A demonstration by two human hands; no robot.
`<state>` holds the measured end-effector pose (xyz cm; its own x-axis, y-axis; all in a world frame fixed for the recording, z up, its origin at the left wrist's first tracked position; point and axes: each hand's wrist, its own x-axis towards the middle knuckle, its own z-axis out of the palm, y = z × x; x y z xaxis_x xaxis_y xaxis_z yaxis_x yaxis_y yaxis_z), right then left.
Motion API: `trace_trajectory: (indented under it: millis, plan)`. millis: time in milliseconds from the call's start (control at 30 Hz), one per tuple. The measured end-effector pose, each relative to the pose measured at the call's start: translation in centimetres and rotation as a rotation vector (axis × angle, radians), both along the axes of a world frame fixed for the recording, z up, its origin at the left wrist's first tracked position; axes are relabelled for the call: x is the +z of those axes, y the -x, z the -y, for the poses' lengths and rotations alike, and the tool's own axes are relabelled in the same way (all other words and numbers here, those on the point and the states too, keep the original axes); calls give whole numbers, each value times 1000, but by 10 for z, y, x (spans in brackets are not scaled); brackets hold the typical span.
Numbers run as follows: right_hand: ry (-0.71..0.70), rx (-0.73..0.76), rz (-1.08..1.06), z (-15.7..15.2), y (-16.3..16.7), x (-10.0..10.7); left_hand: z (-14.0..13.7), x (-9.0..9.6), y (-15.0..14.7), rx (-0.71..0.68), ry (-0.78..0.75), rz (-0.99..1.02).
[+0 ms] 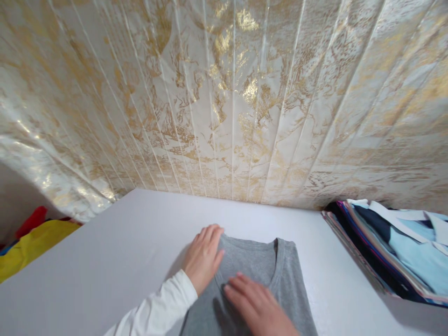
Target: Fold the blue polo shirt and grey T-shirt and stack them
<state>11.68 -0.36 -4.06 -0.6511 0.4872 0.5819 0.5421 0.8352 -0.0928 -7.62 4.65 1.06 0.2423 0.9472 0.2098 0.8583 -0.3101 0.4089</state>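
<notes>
A grey V-neck T-shirt (294,284), folded narrow, lies on the white table with its neckline toward the wall. My left hand (205,256), in a white sleeve, rests at the shirt's left shoulder edge with its fingers stretched out. Slightly blurred, my right hand (259,305) is over the chest just below the neckline, its fingers extended and casting a shadow on the cloth. Whether the right fingertips touch the fabric I cannot tell. The lower part of the shirt runs out of view at the bottom.
On the right of the white table (105,261) sits a stack of folded clothes (395,252), light blue on top. Yellow cloth (38,242) and red cloth (31,221) lie past the left edge. A gold-and-white patterned curtain (231,102) hangs behind.
</notes>
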Motion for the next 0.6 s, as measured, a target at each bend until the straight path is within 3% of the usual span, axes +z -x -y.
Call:
trace_trajectory:
  millis: [67, 133, 200, 267, 367, 467, 600]
  plan:
    - [275, -242, -91, -17, -47, 23, 25, -7, -22, -214, -47, -64]
    - [472, -473, -218, -36, -90, 33, 43, -22, -48, -488, -169, -147]
    - [625, -616, -284, -52, -121, 28, 51, -43, -74, -653, -388, -207]
    - [770, -634, -327, -64, -135, 17, 52, -59, -93, -697, -547, -228]
    - [904, -575, -375, -72, -135, 3, 47, -61, -97, -689, -526, -220]
    - [917, -552, -387, -71, -127, 2, 46, -38, -68, -613, -256, -154]
    - [971, -534, -366, -51, -122, 13, 60, -13, -4, -105, -16, 37]
